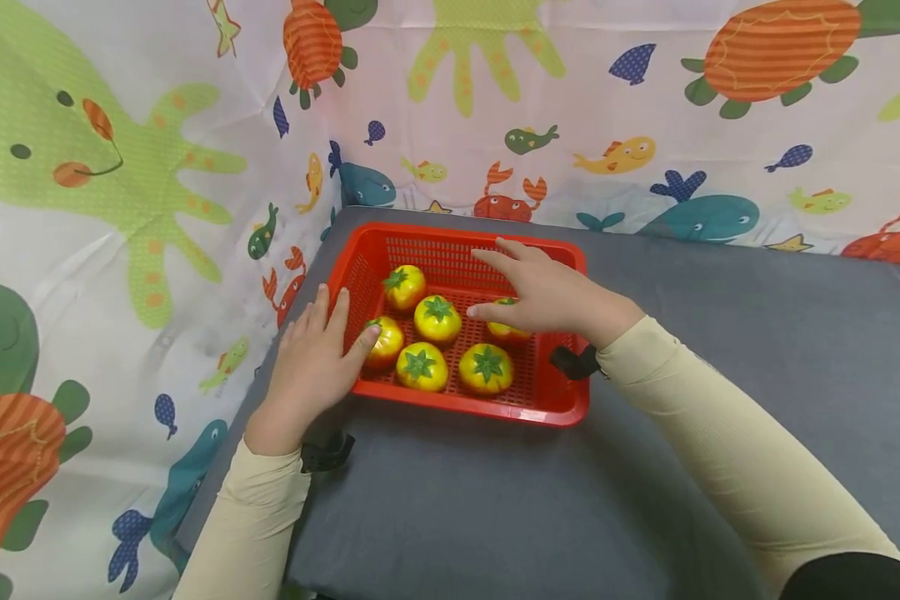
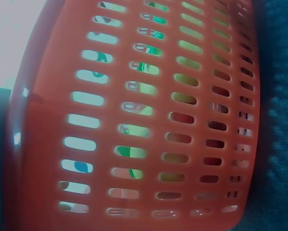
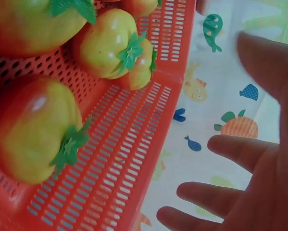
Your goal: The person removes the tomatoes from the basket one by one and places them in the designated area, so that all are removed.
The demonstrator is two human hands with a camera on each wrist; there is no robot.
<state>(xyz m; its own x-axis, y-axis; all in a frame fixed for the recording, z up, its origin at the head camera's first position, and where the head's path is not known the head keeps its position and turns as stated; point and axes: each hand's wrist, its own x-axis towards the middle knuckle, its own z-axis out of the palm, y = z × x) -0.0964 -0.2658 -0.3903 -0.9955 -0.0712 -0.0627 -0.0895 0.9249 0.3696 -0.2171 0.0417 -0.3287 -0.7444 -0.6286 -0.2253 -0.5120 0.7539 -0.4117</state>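
A red plastic basket (image 1: 457,408) with slotted walls holds several yellow-and-red tomatoes (image 1: 437,319) with green star-shaped leaf tops. My left hand (image 1: 311,362) is at the basket's left rim, fingers extended and thumb reaching over the edge beside the leftmost front tomato (image 1: 384,343). Above the right part of the basket hovers my right hand (image 1: 547,287), its fingers spread and nothing held. Beneath it, one tomato (image 1: 512,332) is partly hidden. The left wrist view is filled by the basket's slotted outer wall (image 2: 158,110); in the right wrist view the spread fingers (image 3: 240,149) stand apart from the tomatoes.
The basket stands on a table with a grey cloth (image 1: 457,500). A white curtain (image 1: 435,125) printed with sea animals hangs behind and along the left side, close to the basket's left end. Grey cloth extends to the right and in front.
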